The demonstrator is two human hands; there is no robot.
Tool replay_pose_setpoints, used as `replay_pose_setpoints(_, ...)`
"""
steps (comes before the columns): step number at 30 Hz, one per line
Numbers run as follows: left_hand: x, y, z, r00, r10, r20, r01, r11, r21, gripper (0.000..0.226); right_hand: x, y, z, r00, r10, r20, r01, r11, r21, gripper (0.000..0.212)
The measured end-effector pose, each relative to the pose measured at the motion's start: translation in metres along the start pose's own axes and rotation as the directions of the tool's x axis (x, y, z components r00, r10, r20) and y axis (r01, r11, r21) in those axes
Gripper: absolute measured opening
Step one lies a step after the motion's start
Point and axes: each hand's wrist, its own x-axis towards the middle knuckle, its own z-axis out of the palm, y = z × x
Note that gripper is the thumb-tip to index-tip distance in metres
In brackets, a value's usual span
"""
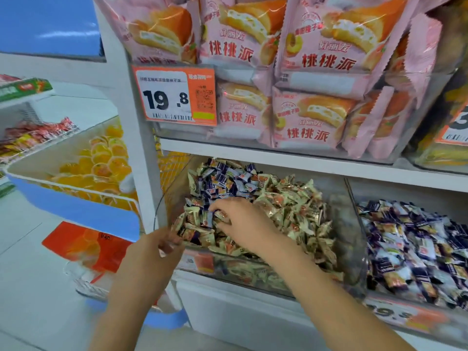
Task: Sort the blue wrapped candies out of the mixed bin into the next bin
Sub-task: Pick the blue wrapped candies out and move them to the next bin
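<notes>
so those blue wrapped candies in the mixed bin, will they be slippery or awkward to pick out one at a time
Probably light and easy to pinch: each blue wrapped candy has twisted ends to catch. The wrappers look glossy, so likely a bit slippery. They lie loose among the cream ones, so neighbours may shift as the right hand digs.

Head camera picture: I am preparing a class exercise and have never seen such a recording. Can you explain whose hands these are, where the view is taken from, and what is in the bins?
There is no robot here. A person wears a camera on the head, looking down at their own hands in a shop. The right hand reaches into the mixed bin, its fingers curled among blue and cream wrapped candies, apparently picking a blue wrapped candy. The left hand is at the bin's front corner; blur hides whether it holds anything. The next bin, to the right, holds mostly blue candies.
</notes>
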Motion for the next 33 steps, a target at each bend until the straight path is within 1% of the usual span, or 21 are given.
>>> replay_pose_setpoints(3, 0.006, -0.004, -0.001, 1.000, -0.013, 0.011, 0.013, 0.999, -0.047, 0.013, 0.024, 0.000, 0.014, 0.997, -0.019, 0.073, 0.015, 0.999, 0.052, 0.061)
replay_pose_setpoints(5, 0.009, -0.006, -0.002, 0.999, -0.017, 0.030, 0.018, 0.999, -0.048, 0.013, 0.039, 0.000, 0.019, 0.988, -0.046, 0.149, 0.032, 0.995, 0.094, 0.079)
replay_pose_setpoints(6, 0.011, -0.007, -0.002, 0.999, -0.017, 0.039, 0.020, 0.998, -0.056, 0.013, 0.046, -0.001, 0.022, 0.980, -0.076, 0.182, 0.062, 0.995, 0.080, 0.085)
replay_pose_setpoints(8, 0.015, -0.008, -0.002, 0.998, -0.022, 0.053, 0.026, 0.997, -0.075, 0.013, 0.062, -0.002, 0.029, 0.965, -0.110, 0.237, 0.117, 0.993, -0.015, 0.092)
replay_pose_setpoints(10, 0.019, -0.008, -0.001, 0.998, -0.020, 0.067, 0.025, 0.997, -0.075, 0.013, 0.074, -0.001, 0.034, 0.959, -0.070, 0.274, 0.097, 0.992, -0.086, 0.099)
replay_pose_setpoints(12, 0.021, -0.007, 0.002, 0.997, -0.026, 0.072, 0.033, 0.995, -0.090, 0.009, 0.080, 0.002, 0.034, 0.959, -0.038, 0.282, 0.083, 0.985, -0.149, 0.105)
replay_pose_setpoints(14, 0.020, -0.005, 0.004, 0.996, -0.032, 0.085, 0.040, 0.996, -0.086, 0.005, 0.083, 0.004, 0.036, 0.959, -0.069, 0.274, 0.128, 0.971, -0.203, 0.100)
replay_pose_setpoints(16, 0.019, -0.005, 0.004, 0.995, -0.032, 0.093, 0.038, 0.997, -0.071, 0.006, 0.083, 0.005, 0.038, 0.953, -0.132, 0.273, 0.202, 0.948, -0.244, 0.088)
replay_pose_setpoints(18, 0.019, -0.005, 0.004, 0.996, -0.028, 0.089, 0.035, 0.997, -0.071, 0.010, 0.082, 0.006, 0.041, 0.943, -0.177, 0.280, 0.245, 0.941, -0.232, 0.078)
replay_pose_setpoints(23, 0.018, -0.006, 0.004, 0.995, -0.013, 0.100, 0.021, 0.997, -0.081, 0.011, 0.075, 0.006, 0.037, 0.934, -0.169, 0.313, 0.226, 0.961, -0.156, 0.056)
replay_pose_setpoints(24, 0.018, -0.007, 0.003, 0.995, -0.011, 0.101, 0.020, 0.996, -0.089, 0.012, 0.074, 0.007, 0.036, 0.936, -0.162, 0.312, 0.211, 0.969, -0.129, 0.053)
replay_pose_setpoints(25, 0.018, -0.008, 0.003, 0.995, -0.014, 0.102, 0.024, 0.995, -0.102, 0.012, 0.073, 0.007, 0.034, 0.940, -0.126, 0.317, 0.156, 0.985, -0.074, 0.050)
replay_pose_setpoints(26, 0.019, -0.010, 0.002, 0.994, -0.018, 0.105, 0.030, 0.993, -0.112, 0.013, 0.072, 0.008, 0.030, 0.948, -0.089, 0.307, 0.090, 0.996, 0.011, 0.049)
replay_pose_setpoints(28, 0.020, -0.013, 0.001, 0.994, -0.021, 0.106, 0.033, 0.993, -0.112, 0.014, 0.071, 0.009, 0.022, 0.959, -0.015, 0.281, -0.037, 0.983, 0.179, 0.054)
replay_pose_setpoints(30, 0.021, -0.014, 0.002, 0.995, -0.012, 0.100, 0.022, 0.995, -0.100, 0.016, 0.069, 0.009, 0.014, 0.969, 0.019, 0.248, -0.082, 0.967, 0.243, 0.059)
replay_pose_setpoints(31, 0.021, -0.014, 0.002, 0.996, -0.004, 0.094, 0.013, 0.995, -0.097, 0.015, 0.066, 0.007, 0.009, 0.971, 0.043, 0.237, -0.108, 0.957, 0.268, 0.059)
replay_pose_setpoints(33, 0.021, -0.014, 0.005, 0.997, 0.012, 0.076, -0.005, 0.996, -0.090, 0.010, 0.060, 0.002, -0.001, 0.958, 0.140, 0.250, -0.219, 0.920, 0.324, 0.055)
